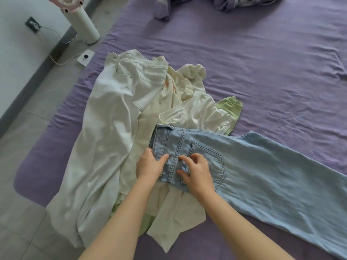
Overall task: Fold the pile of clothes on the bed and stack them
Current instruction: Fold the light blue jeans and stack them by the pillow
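Head view. A bed covered by a wrinkled purple sheet is shown from above. A pair of light blue denim jeans is laid flat on the near right part of the sheet, with the waistband toward the left and the legs extending to the lower right edge of the frame. The waistband end is overlapped onto a loose pile of pale garments.

The left hand is placed at the near corner of the waistband; the thumb is laid on top of the denim and the remaining fingers are hidden beneath or beside the fabric edge, so the corner is held in a pinch. The right hand is set just beside it on the back pocket area, with the fingers curled and the fingertips pressed into a small gathered fold of denim, which is gripped.

The pile is made up of long white trousers spread along the left side of the bed, a crumpled cream top behind the jeans, and a light green garment partly covered by the cream fabric.

A bundled lilac patterned quilt is seen at the far edge of the bed. On the grey tiled floor to the left, a white cylindrical fan base and a small white square device with a cable are located.
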`<state>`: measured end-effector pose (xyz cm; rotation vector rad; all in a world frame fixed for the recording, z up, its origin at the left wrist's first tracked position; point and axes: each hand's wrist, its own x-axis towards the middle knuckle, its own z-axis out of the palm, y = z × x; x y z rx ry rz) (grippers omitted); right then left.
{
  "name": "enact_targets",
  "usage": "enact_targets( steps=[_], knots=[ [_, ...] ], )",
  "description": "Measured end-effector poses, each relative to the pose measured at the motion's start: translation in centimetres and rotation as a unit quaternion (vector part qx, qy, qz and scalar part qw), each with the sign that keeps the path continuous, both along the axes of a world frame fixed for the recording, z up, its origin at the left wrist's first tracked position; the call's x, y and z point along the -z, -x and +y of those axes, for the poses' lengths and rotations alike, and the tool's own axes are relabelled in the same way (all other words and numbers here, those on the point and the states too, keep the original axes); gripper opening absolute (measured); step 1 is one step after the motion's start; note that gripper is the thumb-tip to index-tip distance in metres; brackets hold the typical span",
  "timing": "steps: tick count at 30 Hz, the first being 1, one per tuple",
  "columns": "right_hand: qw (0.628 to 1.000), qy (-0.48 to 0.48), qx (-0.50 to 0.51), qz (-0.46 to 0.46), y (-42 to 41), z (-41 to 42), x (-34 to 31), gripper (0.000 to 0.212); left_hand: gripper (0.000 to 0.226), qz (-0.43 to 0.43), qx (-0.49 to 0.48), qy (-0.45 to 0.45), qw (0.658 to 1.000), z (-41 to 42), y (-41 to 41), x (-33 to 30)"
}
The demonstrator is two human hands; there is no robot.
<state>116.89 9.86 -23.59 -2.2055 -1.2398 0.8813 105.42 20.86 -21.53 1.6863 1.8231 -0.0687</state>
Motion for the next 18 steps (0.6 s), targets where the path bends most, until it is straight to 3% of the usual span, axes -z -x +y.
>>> enact_targets(
  steps=[3,6,8,11,14,17,18],
  knots=[
    [1.0,-0.009,0.001,-0.003,0.1,0.0,0.0,0.044,0.044,-0.039,-0.021,0.041,0.998,0.3,0.2,-0.2],
    [1.0,-0.01,0.006,-0.004,-0.1,0.1,-0.3,0.046,0.032,-0.164,-0.029,0.068,0.984,0.5,0.0,-0.9],
    [1.0,-0.016,0.022,-0.004,-0.2,0.1,-0.8,0.049,0.015,-0.268,-0.024,0.062,0.961,0.9,-0.5,-2.3],
    [0.996,-0.053,0.059,-0.035,-0.3,0.4,-1.7,0.053,0.005,-0.317,0.001,0.023,0.948,2.7,-0.5,-3.5],
    [0.997,-0.013,0.03,-0.069,-0.5,0.9,-1.5,0.058,0.003,-0.273,-0.003,0.03,0.962,3.6,0.1,-2.9],
    [0.989,0.122,-0.059,-0.055,-0.8,1.2,-0.1,0.064,0.025,-0.083,0.044,0.01,0.996,3.1,1.1,-0.3],
    [0.986,0.141,-0.074,-0.042,-1.0,1.2,0.2,0.066,0.03,-0.073,0.048,0.016,0.996,2.9,1.3,0.4]
  ],
)
